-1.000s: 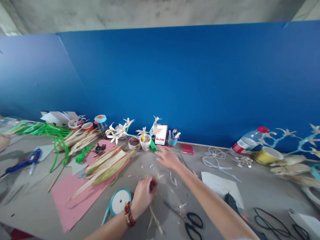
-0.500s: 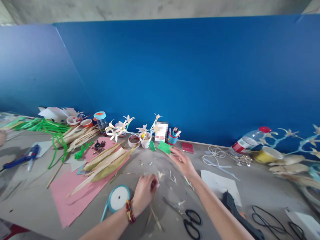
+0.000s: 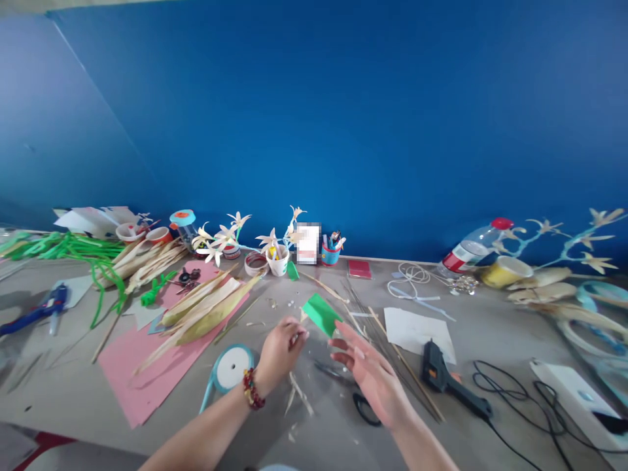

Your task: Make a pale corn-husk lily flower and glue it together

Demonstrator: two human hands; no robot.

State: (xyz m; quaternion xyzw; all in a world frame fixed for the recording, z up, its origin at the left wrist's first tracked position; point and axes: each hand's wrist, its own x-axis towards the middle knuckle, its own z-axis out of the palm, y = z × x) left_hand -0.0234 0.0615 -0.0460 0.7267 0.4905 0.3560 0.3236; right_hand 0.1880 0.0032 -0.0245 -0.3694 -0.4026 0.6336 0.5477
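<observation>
My right hand (image 3: 367, 373) grips a small green paper rectangle (image 3: 321, 314) by its lower right end, thumb below and fingers stretched along it. My left hand (image 3: 283, 350), with a beaded bracelet (image 3: 253, 390) at the wrist, is closed in a pinch just left of the paper. A small pale flower (image 3: 303, 315) shows at its fingertips, partly hidden behind the paper. Black-handled scissors (image 3: 366, 409) lie under my right hand, largely covered. A roll of light blue ribbon (image 3: 233, 367) lies beside my left wrist.
Corn husks (image 3: 210, 314) lie on pink paper (image 3: 132, 373) to the left. Pale flowers on blue stems stand by a white cup (image 3: 277, 261) and a pen holder (image 3: 331, 252). A glue gun (image 3: 449, 379), its cord, thin sticks (image 3: 407, 366) and a bottle (image 3: 473, 252) are at right.
My right hand has drawn back from near the pen holder with the green paper, bringing it beside my left hand. My left hand stays closed. The view has tilted slightly downward.
</observation>
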